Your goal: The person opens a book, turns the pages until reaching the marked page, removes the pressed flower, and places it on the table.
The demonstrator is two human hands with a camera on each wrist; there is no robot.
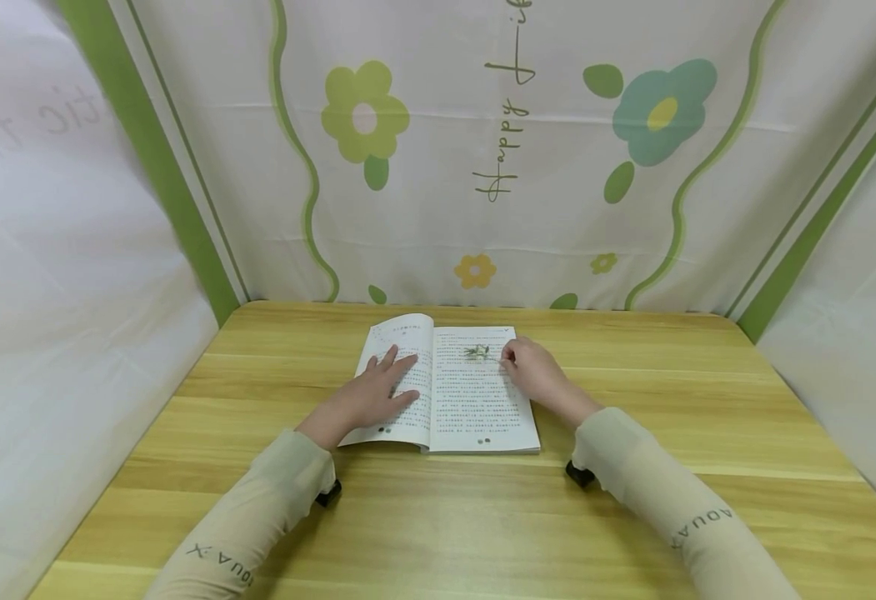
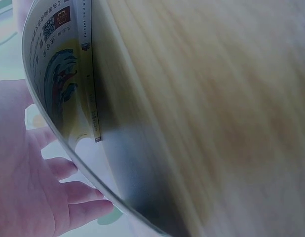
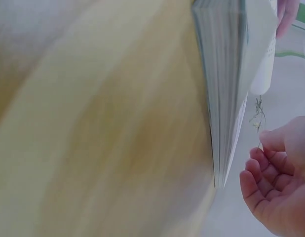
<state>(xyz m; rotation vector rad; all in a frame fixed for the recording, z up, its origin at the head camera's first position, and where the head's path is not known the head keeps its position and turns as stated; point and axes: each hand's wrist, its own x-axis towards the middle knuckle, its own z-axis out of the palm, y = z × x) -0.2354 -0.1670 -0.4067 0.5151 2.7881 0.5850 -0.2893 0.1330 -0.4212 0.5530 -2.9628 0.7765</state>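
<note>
An open book [image 1: 475,408] lies on the wooden table, its left page bowed upward and covered in small print. My left hand [image 1: 373,394] rests on that page with its fingers spread. Seen from the left wrist, the left hand [image 2: 29,173] lies along the curved cover, which carries a colourful picture. Above the upper part of the right page is a small green plant sprig [image 1: 477,352]. My right hand [image 1: 533,367] pinches its thin stem between thumb and forefinger. From the right wrist, the sprig [image 3: 257,113] stands out past the fingertips, beside the page edges.
The wooden table [image 1: 438,525] reaches back to a white curtain [image 1: 438,183] printed with flowers and green wavy lines. White fabric walls stand at the left and right sides. Dark wrist devices [image 1: 579,474] show under both sleeves.
</note>
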